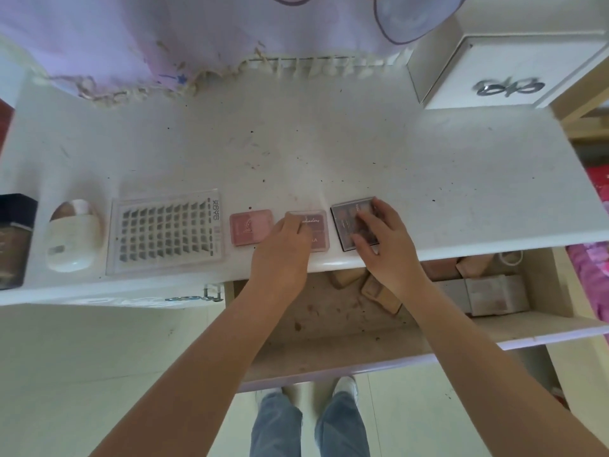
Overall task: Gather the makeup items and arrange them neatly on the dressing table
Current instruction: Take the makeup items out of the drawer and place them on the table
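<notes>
The right hand (379,239) lies over a dark palette (349,222) on the white surface (362,153), its grip narrow, fingers curled onto the lid and near edge. Just left of it, the left hand (280,249) rests on a pink palette (313,225); its fingertips are hidden, so its grip cannot be told. Further left in a row sit another pink palette (251,230), a clear lash tray (166,230), a white compact (74,235) and a dark jar (14,239), cut off at the frame edge. Below the hands, an open drawer (329,357) holds blurred tan items.
</notes>
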A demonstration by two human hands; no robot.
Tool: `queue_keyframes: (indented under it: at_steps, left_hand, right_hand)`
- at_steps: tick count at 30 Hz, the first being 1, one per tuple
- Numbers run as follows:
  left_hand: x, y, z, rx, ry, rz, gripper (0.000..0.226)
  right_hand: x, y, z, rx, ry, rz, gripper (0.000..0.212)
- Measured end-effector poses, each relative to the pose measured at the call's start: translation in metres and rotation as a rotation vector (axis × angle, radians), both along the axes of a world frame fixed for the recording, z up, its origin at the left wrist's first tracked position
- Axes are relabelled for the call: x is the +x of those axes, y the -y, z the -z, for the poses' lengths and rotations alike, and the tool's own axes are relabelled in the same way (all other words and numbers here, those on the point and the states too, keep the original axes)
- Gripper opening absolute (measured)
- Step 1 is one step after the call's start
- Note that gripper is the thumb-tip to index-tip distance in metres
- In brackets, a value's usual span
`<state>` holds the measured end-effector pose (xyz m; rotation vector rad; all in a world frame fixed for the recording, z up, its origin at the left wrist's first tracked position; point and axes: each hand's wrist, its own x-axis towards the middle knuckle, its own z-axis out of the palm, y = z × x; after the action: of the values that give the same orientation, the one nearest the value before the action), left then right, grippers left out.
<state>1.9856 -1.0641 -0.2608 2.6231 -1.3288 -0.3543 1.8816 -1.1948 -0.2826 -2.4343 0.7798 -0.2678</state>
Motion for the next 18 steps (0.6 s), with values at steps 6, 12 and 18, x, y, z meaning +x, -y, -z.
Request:
queue_keyframes:
  at_steps: [6, 12, 18]
  left_hand:
    - [-0.003, -0.010, 0.007, -0.011, 0.002, -0.010, 0.030]
    - [-0.030, -0.027, 0.016, -0.422, 0.157, 0.187, 0.010]
    - [-0.088, -0.018, 0.078, 0.175, -0.319, 0.107, 0.055]
  right_hand:
    - [-0.001, -0.005, 0.002, 0.002, 0.029, 0.012, 0.039]
    - [-0.047, -0.011, 0.000, 0.006, 0.312, 0.202, 0.018]
    - [-0.087, -0.004, 0.054, 0.219, -0.526, 0.167, 0.066]
